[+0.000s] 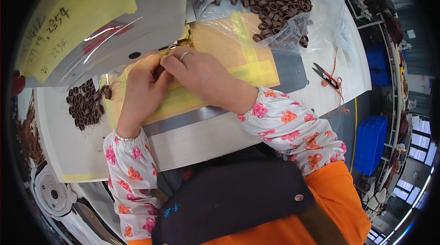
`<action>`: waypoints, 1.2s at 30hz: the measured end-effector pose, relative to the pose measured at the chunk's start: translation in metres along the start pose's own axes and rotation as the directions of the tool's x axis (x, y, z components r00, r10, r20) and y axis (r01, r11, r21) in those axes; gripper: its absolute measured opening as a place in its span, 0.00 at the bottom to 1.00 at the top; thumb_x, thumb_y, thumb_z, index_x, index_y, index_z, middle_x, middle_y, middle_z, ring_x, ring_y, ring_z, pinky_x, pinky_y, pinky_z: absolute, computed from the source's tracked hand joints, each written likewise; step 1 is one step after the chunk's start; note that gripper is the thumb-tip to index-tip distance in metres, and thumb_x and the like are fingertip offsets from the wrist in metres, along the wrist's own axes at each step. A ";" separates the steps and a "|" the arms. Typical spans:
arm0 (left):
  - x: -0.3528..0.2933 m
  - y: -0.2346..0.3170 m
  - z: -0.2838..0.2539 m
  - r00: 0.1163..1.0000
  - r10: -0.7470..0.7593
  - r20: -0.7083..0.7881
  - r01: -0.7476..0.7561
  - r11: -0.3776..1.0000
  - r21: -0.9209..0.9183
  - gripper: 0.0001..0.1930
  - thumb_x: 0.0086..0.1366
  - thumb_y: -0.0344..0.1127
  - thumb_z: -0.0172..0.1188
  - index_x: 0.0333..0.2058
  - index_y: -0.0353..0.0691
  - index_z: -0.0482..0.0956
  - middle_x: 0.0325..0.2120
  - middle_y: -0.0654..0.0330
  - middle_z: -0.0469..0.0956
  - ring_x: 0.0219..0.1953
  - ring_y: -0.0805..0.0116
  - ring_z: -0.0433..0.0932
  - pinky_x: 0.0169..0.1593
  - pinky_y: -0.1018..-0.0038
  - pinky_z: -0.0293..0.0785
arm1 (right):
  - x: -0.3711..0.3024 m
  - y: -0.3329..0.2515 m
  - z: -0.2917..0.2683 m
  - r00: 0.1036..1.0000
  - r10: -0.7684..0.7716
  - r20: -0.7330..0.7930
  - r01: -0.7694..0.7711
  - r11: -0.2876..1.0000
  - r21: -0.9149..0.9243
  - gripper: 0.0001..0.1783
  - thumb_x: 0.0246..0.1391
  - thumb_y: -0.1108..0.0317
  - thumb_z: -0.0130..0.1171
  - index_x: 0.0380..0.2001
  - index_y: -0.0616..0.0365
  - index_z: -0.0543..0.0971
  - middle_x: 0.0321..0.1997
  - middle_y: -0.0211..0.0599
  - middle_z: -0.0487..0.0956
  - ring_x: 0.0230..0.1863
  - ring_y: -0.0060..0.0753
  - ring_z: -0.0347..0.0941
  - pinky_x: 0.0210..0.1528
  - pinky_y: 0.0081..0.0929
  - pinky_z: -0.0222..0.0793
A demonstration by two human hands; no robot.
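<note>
Under the pale sewing machine head [156, 13], my left hand [144, 84] and my right hand [204, 72] meet with their fingertips pinched together. Whatever they hold is hidden behind the fingers. A tan board [213, 39] with yellow tape [250, 73] lies beneath them. Left of my left hand sits a cluster of brown bands [85, 107] with loose thread ends. Beyond my right hand, a clear plastic bag [321, 2] lies opened, with many loose brown rings [280, 4] heaped on it.
Red-handled thread snips [326, 76] tied to an orange cord [340, 100] lie at the right of the white table [201, 137]. A blue crate [370, 144] stands beyond the table's right edge. A white fan [51, 192] is at lower left.
</note>
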State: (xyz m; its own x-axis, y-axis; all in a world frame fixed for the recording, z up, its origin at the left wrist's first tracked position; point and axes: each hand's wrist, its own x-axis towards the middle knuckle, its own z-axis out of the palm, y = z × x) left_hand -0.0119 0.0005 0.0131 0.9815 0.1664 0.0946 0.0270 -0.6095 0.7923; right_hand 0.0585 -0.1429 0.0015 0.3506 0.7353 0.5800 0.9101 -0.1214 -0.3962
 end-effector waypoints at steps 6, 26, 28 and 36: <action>0.001 -0.004 -0.002 0.998 0.048 -0.043 -0.050 0.998 -0.039 0.07 0.53 0.32 0.57 0.28 0.34 0.76 0.18 0.54 0.72 0.20 0.67 0.69 0.26 0.75 0.64 | -0.003 0.006 0.005 0.975 0.215 0.057 -0.220 0.969 0.112 0.13 0.41 0.76 0.56 0.34 0.61 0.71 0.25 0.40 0.73 0.25 0.37 0.72 0.27 0.27 0.70; 0.011 -0.010 0.015 0.942 -0.146 -0.301 0.176 0.982 0.075 0.14 0.53 0.46 0.58 0.28 0.40 0.81 0.18 0.58 0.78 0.21 0.62 0.76 0.27 0.73 0.70 | 0.011 0.024 0.006 0.932 0.336 -0.137 -0.304 0.929 0.212 0.02 0.40 0.77 0.57 0.21 0.63 0.73 0.22 0.43 0.74 0.26 0.45 0.71 0.28 0.34 0.66; 0.011 -0.015 0.015 0.941 -0.084 -0.326 0.120 0.989 0.091 0.14 0.53 0.46 0.58 0.28 0.40 0.81 0.18 0.58 0.78 0.21 0.61 0.76 0.27 0.73 0.70 | 0.011 0.024 0.006 0.933 0.333 -0.136 -0.303 0.931 0.204 0.02 0.40 0.77 0.56 0.21 0.63 0.73 0.22 0.43 0.73 0.26 0.46 0.71 0.28 0.35 0.66; 0.012 -0.017 0.016 0.942 -0.035 -0.334 0.099 0.979 0.178 0.15 0.55 0.46 0.56 0.28 0.42 0.82 0.14 0.57 0.75 0.18 0.61 0.75 0.25 0.72 0.69 | 0.013 0.023 0.007 0.932 0.347 -0.107 -0.326 0.929 0.173 0.04 0.40 0.76 0.57 0.21 0.63 0.72 0.22 0.44 0.73 0.26 0.47 0.71 0.27 0.36 0.66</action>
State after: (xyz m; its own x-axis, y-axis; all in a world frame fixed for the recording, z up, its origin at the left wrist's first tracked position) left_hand 0.0028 0.0010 -0.0088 0.8600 0.4372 0.2631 0.1576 -0.7180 0.6780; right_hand 0.0828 -0.1319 -0.0050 0.6660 0.5714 0.4795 0.6935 -0.2374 -0.6802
